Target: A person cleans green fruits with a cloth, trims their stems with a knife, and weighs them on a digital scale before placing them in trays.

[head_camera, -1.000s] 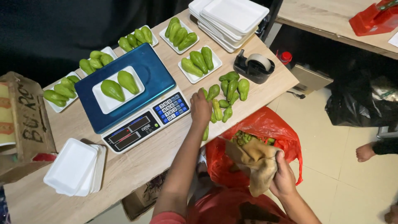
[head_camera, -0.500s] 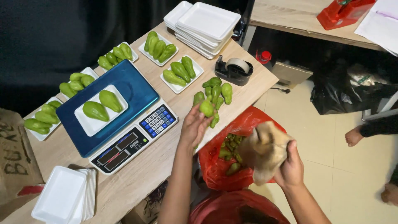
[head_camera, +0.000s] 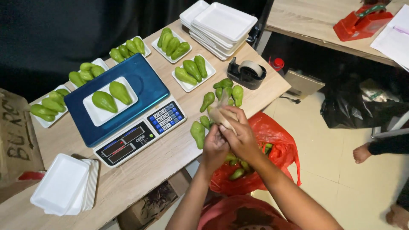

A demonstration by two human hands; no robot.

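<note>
Both my hands meet over the table's front edge. My right hand (head_camera: 243,137) grips a crumpled brown paper wrapping (head_camera: 222,114), and my left hand (head_camera: 214,147) touches it from below. Loose green chayotes (head_camera: 225,91) lie on the wooden table (head_camera: 140,170) just beyond my hands, one chayote (head_camera: 198,133) beside my left hand. A blue scale (head_camera: 117,113) carries a white foam tray (head_camera: 110,101) with two chayotes. Under my arms an open red plastic bag (head_camera: 279,142) holds more chayotes.
Filled foam trays (head_camera: 192,70) of chayotes ring the scale. Empty tray stacks stand at the back (head_camera: 221,23) and front left (head_camera: 64,185). A black tape dispenser (head_camera: 247,73) sits near the right edge. A black bag (head_camera: 362,106) and another person's foot (head_camera: 362,152) are on the floor.
My right hand has lifted the brown paper from above the red bag up to the table edge. My left hand left the loose chayotes and came back to meet it.
</note>
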